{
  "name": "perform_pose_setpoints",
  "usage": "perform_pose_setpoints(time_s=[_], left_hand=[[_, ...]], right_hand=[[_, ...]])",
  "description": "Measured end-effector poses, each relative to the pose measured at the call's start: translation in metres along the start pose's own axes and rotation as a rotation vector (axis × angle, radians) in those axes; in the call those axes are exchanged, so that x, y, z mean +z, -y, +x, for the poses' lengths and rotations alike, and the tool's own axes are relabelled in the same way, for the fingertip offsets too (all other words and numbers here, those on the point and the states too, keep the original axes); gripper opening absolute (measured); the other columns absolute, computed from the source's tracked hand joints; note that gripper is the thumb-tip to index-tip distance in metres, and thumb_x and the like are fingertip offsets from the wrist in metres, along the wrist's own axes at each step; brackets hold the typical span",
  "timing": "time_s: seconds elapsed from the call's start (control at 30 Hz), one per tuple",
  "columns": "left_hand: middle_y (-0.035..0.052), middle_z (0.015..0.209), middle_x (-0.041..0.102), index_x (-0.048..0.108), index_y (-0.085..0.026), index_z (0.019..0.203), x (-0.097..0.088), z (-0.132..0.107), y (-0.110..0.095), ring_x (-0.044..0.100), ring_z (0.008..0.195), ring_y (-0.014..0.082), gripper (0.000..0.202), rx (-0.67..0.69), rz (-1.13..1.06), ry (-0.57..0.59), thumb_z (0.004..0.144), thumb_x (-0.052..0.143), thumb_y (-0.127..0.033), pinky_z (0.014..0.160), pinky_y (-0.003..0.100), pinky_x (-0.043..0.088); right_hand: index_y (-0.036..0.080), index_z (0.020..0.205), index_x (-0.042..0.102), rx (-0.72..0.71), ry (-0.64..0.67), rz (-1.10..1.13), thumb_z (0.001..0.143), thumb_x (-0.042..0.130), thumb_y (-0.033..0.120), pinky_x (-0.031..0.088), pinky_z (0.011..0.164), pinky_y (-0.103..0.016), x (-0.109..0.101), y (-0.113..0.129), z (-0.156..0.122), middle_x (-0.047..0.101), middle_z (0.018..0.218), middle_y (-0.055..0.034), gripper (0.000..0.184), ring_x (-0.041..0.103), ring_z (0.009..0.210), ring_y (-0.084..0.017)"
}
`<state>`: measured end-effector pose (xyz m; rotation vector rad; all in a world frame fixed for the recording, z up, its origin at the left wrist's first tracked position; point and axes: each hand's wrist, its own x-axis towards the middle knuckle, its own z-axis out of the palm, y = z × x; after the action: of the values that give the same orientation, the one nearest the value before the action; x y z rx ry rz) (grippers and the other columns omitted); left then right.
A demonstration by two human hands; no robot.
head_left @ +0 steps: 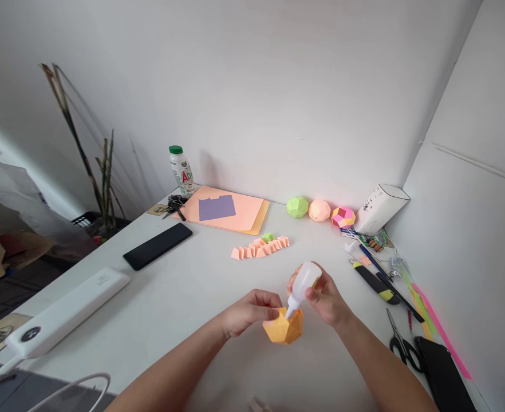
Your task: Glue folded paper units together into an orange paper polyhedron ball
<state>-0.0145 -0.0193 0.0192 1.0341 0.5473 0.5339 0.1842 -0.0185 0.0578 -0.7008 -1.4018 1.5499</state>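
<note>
My left hand [255, 312] pinches the edge of an orange folded-paper ball [283, 331], faceted and partly open at the top, above the front of the table. In my right hand [327, 297] is a white glue bottle [304, 281], tilted with its nozzle down. The nozzle tip sits at the open rim of the orange paper ball; whether glue is coming out cannot be made out. Beyond my hands lies a row of small folded peach paper pieces [261, 248], with a few green ones [268, 236] behind.
Against the wall stand a green paper ball [298, 206], a peach one [319, 210] and a multicoloured one [343, 217]. Scissors [402, 343], a utility knife [375, 281] and a black case [444, 375] lie right. Paper sheets [248, 214], a black phone [158, 246] and a white lamp [70, 312] lie left.
</note>
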Motion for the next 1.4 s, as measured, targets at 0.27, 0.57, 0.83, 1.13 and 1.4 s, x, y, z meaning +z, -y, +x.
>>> perform_pose_setpoints(time_s=[0.27, 0.57, 0.83, 1.13, 1.4], left_hand=[[0.0013, 0.071, 0.055, 0.064, -0.013, 0.067, -0.001, -0.001, -0.001, 0.047, 0.065, 0.0133, 0.008, 0.015, 0.004, 0.009, 0.067, 0.063, -0.021, 0.066, 0.028, 0.038], [0.0011, 0.069, 0.053, 0.062, -0.014, 0.066, -0.001, -0.001, -0.003, 0.046, 0.064, 0.0129, 0.009, 0.045, 0.009, 0.004, 0.067, 0.063, -0.022, 0.063, 0.027, 0.037], [0.0013, 0.069, 0.051, 0.061, -0.013, 0.064, -0.004, -0.003, -0.005, 0.045, 0.064, 0.0130, 0.009, 0.081, 0.015, -0.007, 0.067, 0.063, -0.021, 0.062, 0.027, 0.036], [0.0014, 0.068, 0.051, 0.062, -0.013, 0.064, -0.007, -0.004, -0.007, 0.045, 0.063, 0.0126, 0.011, 0.091, 0.020, 0.000, 0.069, 0.062, -0.023, 0.062, 0.026, 0.035], [0.0019, 0.067, 0.051, 0.061, -0.014, 0.064, -0.006, -0.005, -0.011, 0.044, 0.063, 0.0129, 0.013, 0.098, 0.037, -0.010, 0.068, 0.063, -0.026, 0.063, 0.026, 0.035]], right_hand=[[0.022, 0.098, 0.053, 0.061, -0.059, 0.056, 0.077, 0.065, 0.044, 0.042, 0.065, -0.033, -0.001, 0.000, 0.004, 0.063, 0.077, -0.0044, 0.033, 0.057, 0.073, -0.019], [0.019, 0.099, 0.052, 0.178, -0.205, 0.063, 0.084, 0.053, 0.047, 0.045, 0.061, -0.031, -0.019, -0.002, 0.010, 0.060, 0.073, -0.0038, 0.033, 0.057, 0.066, -0.017], [0.019, 0.084, 0.051, 0.437, -0.352, -0.700, 0.076, 0.056, 0.044, 0.039, 0.044, -0.023, -0.070, -0.039, 0.021, 0.056, 0.071, 0.0001, 0.026, 0.055, 0.055, -0.014], [0.017, 0.101, 0.058, 0.371, -0.388, -1.124, 0.072, 0.061, 0.050, 0.044, 0.071, -0.032, -0.075, -0.052, 0.022, 0.061, 0.100, -0.0107, 0.044, 0.058, 0.088, -0.025], [0.018, 0.102, 0.060, 0.139, -0.344, -1.306, 0.085, 0.047, 0.031, 0.039, 0.091, -0.039, -0.052, -0.031, 0.043, 0.060, 0.105, -0.0111, 0.024, 0.048, 0.109, -0.027]])
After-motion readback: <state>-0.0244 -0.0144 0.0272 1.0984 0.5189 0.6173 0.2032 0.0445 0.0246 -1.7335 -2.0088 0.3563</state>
